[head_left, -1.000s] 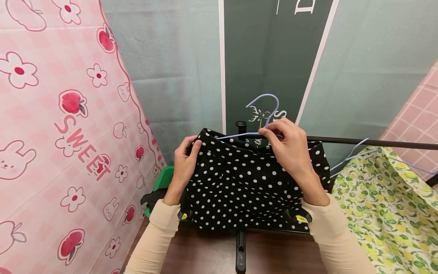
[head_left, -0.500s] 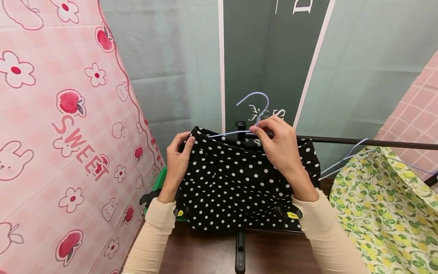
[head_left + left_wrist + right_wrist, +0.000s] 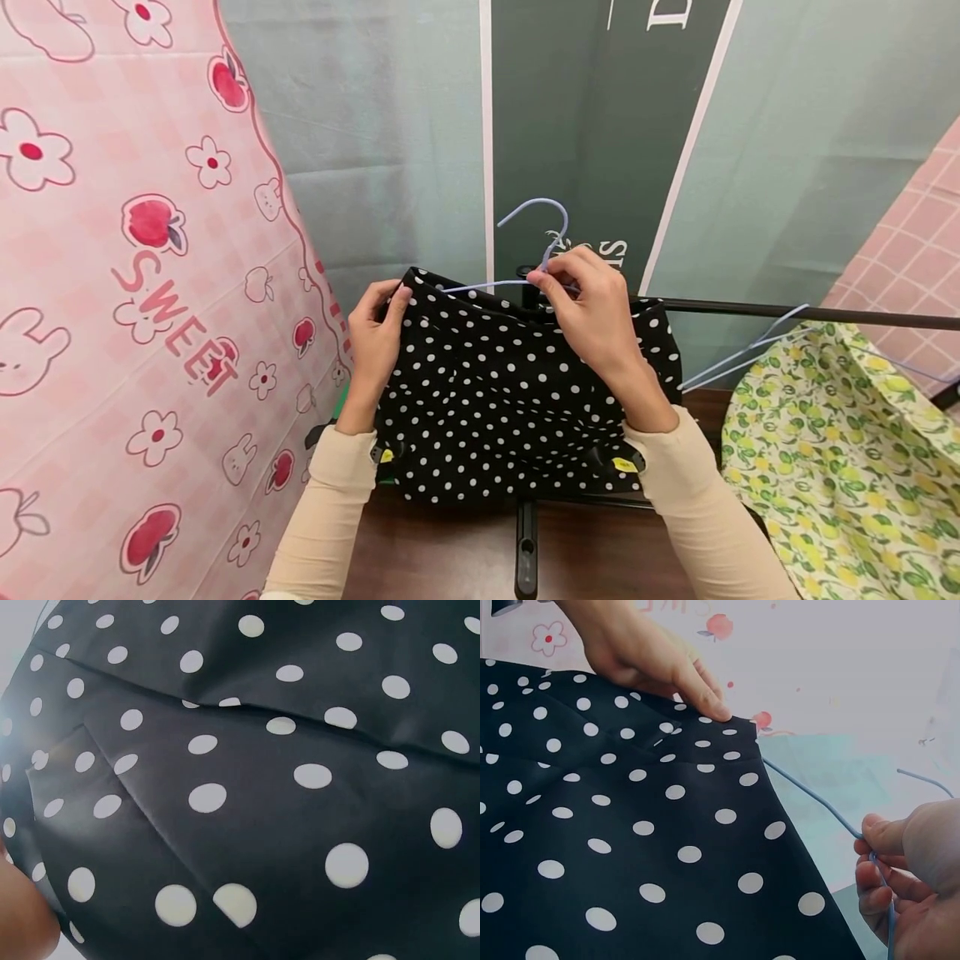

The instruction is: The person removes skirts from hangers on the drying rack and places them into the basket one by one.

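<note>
A black skirt with white polka dots hangs between my two hands, its waist edge at the top. At the waist's left corner, my left hand grips the cloth with the thumb in front. My right hand pinches a light blue wire hanger just below its hook, which points up and left. One hanger arm runs into the skirt's waist in the right wrist view; the rest is hidden by cloth and hand. Dotted cloth fills most of the left wrist view.
Behind the skirt runs a black rack rail, with its foot on the brown floor below. A lemon-print garment hangs at right on another blue hanger. A pink printed curtain stands at left.
Both hands have moved left and slightly up, carrying the skirt and hanger along. The hanger's hook now stands left of where it was, and both grips are unchanged.
</note>
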Tool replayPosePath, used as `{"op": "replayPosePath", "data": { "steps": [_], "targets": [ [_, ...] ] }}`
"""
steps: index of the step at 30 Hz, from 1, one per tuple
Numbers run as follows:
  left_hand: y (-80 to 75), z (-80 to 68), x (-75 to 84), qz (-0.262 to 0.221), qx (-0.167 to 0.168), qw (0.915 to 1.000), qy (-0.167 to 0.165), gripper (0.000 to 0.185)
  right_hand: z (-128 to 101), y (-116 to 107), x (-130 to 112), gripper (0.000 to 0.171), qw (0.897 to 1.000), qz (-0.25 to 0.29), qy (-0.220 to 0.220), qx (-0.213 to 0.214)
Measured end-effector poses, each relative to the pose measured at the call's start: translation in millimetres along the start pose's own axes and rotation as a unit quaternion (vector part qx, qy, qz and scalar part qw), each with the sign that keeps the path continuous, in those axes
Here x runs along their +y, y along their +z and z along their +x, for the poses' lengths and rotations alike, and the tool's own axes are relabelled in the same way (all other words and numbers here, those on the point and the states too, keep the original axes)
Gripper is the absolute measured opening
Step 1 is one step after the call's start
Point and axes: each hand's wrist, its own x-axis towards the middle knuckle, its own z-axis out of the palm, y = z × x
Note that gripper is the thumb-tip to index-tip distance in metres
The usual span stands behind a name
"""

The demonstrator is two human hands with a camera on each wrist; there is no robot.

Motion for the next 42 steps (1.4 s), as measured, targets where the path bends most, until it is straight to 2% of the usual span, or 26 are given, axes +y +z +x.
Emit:
{"op": "replayPosePath", "data": {
  "steps": [9, 19, 24, 34, 42],
  "targets": [
    [-1.5, 10.2, 1.3, 0.007, 0.031, 0.9995, -0.005, 0.014, 4, 8, -4, 0.016, 1.0, 0.0, 0.002, 0.001],
    [-5.9, 24.5, 7.1, 0.009, 0.041, 0.999, 0.017, 0.014, 9, 11, -12, 0.019, 1.0, 0.003, -0.004, 0.012],
    [-9.0, 28.7, 11.9, 0.005, 0.038, 0.9991, 0.018, 0.015, 10, 12, -14, 0.019, 1.0, 0.004, -0.002, 0.015],
    [-13.2, 29.4, 7.3, 0.005, 0.034, 0.9994, -0.003, 0.02, 6, 15, -12, 0.019, 1.0, 0.003, -0.003, 0.015],
    [-16.1, 28.6, 3.7, 0.006, 0.034, 0.9994, 0.0, 0.021, 4, 17, -10, 0.019, 1.0, 0.005, -0.008, 0.013]
  ]
}}
